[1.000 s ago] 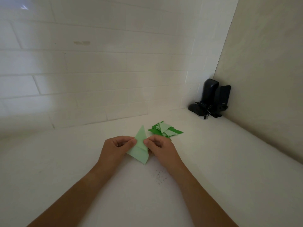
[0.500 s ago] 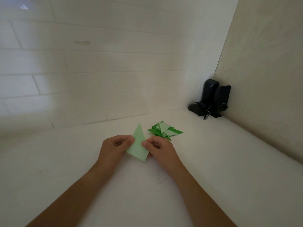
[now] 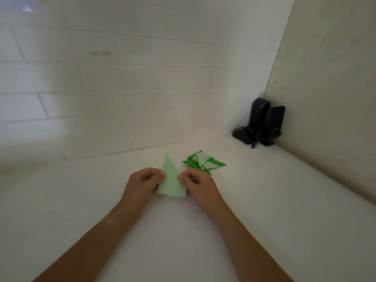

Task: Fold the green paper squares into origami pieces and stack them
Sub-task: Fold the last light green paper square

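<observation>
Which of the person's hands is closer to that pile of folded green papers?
Right. The right hand sits just in front of the pile, nearly touching it; the left hand is farther away, beyond the light green piece both hands pinch.

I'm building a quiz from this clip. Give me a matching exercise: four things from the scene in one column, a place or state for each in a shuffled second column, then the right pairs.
Things
1. pale green paper piece
2. pile of folded pieces
3. black speakers
4. dark specks

Places or states
A. standing in the corner by the walls
B. scattered on the white surface between the forearms
C. pinched on both sides by the left hand and right hand
D. lying on the surface just behind the right hand

Pairs: 1-C, 2-D, 3-A, 4-B
</observation>
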`<state>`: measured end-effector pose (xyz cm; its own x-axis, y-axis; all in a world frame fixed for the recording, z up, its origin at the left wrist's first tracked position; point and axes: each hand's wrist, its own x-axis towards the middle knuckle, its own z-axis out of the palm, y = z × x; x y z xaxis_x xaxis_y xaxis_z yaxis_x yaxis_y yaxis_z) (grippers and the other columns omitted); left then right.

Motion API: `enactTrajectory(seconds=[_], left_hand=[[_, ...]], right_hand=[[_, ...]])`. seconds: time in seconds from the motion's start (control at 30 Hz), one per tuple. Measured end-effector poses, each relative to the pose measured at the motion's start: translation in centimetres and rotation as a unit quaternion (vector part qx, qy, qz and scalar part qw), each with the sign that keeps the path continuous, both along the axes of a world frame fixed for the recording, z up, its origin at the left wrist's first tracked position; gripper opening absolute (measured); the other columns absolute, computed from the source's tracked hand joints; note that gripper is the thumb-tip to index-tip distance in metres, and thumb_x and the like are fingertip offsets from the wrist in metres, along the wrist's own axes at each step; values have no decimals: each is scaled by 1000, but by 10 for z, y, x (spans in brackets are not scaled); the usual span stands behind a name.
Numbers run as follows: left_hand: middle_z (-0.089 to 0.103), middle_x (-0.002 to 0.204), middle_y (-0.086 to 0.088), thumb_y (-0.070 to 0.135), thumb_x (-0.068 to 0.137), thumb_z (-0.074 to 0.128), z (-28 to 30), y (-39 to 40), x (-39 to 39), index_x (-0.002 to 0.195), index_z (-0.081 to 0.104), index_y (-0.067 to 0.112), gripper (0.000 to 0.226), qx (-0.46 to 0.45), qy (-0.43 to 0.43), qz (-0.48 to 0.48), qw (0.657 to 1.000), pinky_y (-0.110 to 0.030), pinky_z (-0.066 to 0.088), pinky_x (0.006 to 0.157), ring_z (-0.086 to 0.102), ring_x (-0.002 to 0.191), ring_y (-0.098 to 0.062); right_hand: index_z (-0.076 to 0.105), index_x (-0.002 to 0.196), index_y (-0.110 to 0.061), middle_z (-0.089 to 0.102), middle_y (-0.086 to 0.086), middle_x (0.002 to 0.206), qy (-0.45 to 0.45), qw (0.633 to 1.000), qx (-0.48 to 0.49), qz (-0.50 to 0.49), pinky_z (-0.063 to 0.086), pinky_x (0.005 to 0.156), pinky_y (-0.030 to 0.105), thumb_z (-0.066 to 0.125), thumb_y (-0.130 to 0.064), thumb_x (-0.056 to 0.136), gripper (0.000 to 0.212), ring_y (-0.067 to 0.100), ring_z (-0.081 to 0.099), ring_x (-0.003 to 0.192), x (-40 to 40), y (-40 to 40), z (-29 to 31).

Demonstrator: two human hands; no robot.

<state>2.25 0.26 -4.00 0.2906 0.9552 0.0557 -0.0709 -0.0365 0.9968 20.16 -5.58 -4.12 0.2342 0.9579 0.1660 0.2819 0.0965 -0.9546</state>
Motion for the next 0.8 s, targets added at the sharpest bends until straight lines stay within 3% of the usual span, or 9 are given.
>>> enactTrajectory(seconds=[0.13,0.23,0.33,0.47,0.63,0.8], left_hand=[[75,84,-7,9,92,66,1,-2,1,87,73,10,9,72,89,-34,993,-28,51,74,65,74,-11],[72,85,-8,25,93,70,1,-2,1,90,73,10,15,76,58,-26,995,-32,51,77,64,78,-14],[68,73,-2,20,98,69,0,-2,0,86,74,7,19,75,42,1,996,-22,51,70,61,71,-11],[71,70,-4,15,96,71,1,-3,0,85,78,6,15,87,50,3,995,-16,50,65,62,65,-7],[77,80,-13,17,92,76,2,-6,1,83,81,14,12,99,77,-27,992,-30,53,74,68,73,-18],[77,75,-7,27,98,68,6,-9,0,83,82,13,24,91,61,6,994,-17,49,65,66,69,-10]], right_hand=[[66,79,-22,62,-14,75,-17,1000,10,-3,41,69,15,64,-23,99,21,2,53,73,3,-1,1],[67,81,-17,64,-4,79,-51,999,11,13,40,69,14,65,-21,97,17,2,52,74,1,-4,3],[67,80,-16,66,4,83,-70,997,15,15,40,68,16,65,-18,96,16,3,51,73,0,-6,3],[68,82,-18,66,0,82,-71,997,4,19,41,69,17,66,-20,96,15,2,52,73,0,-5,3],[71,84,-21,64,-8,75,-66,997,15,44,40,65,16,71,-27,97,14,2,52,68,-2,-5,2],[68,83,-21,62,-10,76,-75,996,23,36,41,66,17,70,-25,97,15,3,52,70,-1,-4,1]])
